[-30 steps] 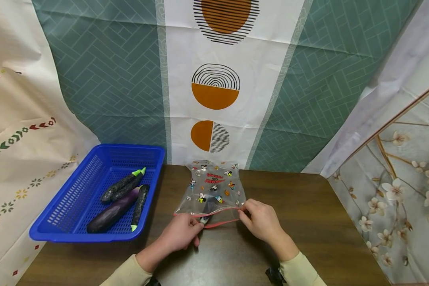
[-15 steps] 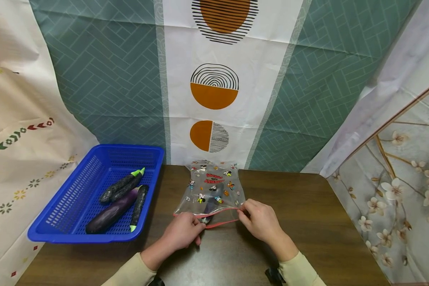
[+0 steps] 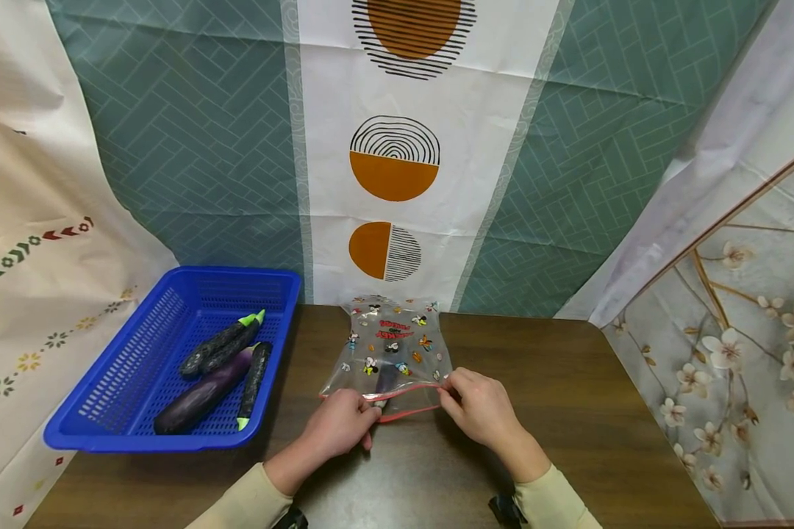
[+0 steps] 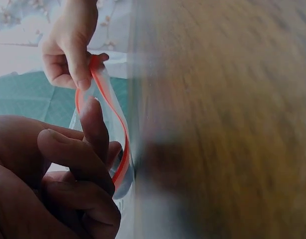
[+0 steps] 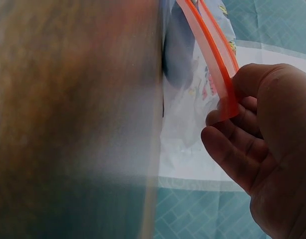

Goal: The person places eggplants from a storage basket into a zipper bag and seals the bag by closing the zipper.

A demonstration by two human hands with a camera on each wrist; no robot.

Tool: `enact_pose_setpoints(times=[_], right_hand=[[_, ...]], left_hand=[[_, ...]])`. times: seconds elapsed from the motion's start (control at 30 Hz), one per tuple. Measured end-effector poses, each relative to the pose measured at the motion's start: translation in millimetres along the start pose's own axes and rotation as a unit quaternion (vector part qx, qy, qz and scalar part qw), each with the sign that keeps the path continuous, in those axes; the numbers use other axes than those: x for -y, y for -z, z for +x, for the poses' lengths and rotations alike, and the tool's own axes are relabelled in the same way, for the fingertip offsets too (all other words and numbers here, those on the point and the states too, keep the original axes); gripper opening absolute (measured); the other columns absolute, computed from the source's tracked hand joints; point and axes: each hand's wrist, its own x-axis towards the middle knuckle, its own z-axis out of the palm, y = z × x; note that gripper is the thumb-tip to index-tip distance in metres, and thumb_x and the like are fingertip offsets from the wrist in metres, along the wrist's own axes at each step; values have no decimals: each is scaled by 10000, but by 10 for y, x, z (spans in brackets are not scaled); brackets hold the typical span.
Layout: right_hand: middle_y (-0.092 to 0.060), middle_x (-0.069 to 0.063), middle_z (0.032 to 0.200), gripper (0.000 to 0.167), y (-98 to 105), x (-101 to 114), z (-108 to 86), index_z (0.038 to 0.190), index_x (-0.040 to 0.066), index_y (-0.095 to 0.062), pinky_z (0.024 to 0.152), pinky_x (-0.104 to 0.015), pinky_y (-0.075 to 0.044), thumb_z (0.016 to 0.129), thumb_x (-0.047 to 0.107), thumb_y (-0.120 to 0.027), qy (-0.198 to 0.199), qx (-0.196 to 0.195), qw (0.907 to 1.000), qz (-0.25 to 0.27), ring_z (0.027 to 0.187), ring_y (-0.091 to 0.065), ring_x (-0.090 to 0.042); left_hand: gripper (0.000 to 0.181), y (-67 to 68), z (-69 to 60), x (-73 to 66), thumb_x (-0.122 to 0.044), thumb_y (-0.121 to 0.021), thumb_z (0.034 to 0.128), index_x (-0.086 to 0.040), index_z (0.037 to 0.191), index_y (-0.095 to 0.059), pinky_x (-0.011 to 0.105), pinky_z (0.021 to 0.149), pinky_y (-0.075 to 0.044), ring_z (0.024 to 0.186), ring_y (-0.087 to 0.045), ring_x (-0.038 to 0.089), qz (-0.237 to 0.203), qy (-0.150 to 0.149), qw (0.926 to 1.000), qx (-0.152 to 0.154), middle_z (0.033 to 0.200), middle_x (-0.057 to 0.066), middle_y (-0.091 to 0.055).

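A clear zip bag [image 3: 397,345] with cartoon prints and a red zip edge lies on the table, its mouth gaping toward me. My left hand [image 3: 340,425] pinches the left part of the mouth, as far as the head view shows; its fingers are curled in the left wrist view. At the right corner, my right hand [image 3: 479,404] grips the red edge between thumb and fingers, plain in the right wrist view. Inside the bag lies a dark, smooth, longish thing [image 5: 179,55] that looks like an eggplant, partly hidden by the prints and my left hand.
A blue basket [image 3: 73,437] stands at the left. It holds a purple eggplant [image 3: 201,397] and several slim, dark, bumpy vegetables [image 3: 254,382] with bright green ends. Behind the brown wooden table [image 3: 549,382] hangs a patterned cloth [image 3: 397,294].
My left hand has shifted slightly to the right along the bag's mouth. My right hand keeps its hold on the corner. The head view has turned a little.
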Motion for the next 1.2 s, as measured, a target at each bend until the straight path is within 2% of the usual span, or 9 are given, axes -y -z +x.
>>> enact_pose_setpoints(times=[0.27,0.5,0.7,0.87,1.07,1.2], right_hand=[[-561,105,756,254,4,4,17,829,202,-659,519,-243,-407,856,140,-904,13,72,10000,-42,618,-483,-54],[-552,107,755,257,6,2,14,830,200,-656,521,-238,-397,851,132,-904,-18,104,9999,-32,617,-471,-51],[-549,104,755,259,5,3,20,832,195,-651,521,-238,-392,861,138,-902,-18,119,9999,-11,615,-467,-53],[-548,108,752,254,14,17,14,833,197,-657,521,-225,-382,865,136,-902,-40,148,9999,22,613,-460,-43],[-544,114,750,255,20,26,6,830,201,-656,523,-227,-381,864,135,-900,-63,155,9999,15,614,-459,-42],[-540,113,749,262,14,23,6,828,201,-649,522,-231,-381,861,137,-900,-61,150,9999,-9,613,-459,-44]], left_hand=[[415,71,-4,13,-285,-753,1054,-188,652,-712,261,433,-331,433,-516,78,202,184,9996,17,489,-166,-600],[388,228,-34,-125,-347,-769,1049,-184,697,-745,329,456,-404,460,-576,114,245,181,9995,-92,512,-143,-610],[290,443,-69,-266,-386,-806,1024,-204,803,-759,359,506,-427,528,-582,129,271,337,9978,-508,591,-110,-635],[215,650,-101,-360,-385,-817,1015,-195,931,-761,353,548,-438,613,-553,133,361,375,9944,-920,675,-80,-602],[262,935,-148,-478,-391,-802,1034,-133,1045,-761,362,576,-449,632,-546,158,391,191,9921,-1177,726,-32,-588],[328,1129,-163,-529,-421,-778,1051,-101,1119,-754,368,594,-485,648,-577,157,544,157,9899,-1303,769,-30,-633]])
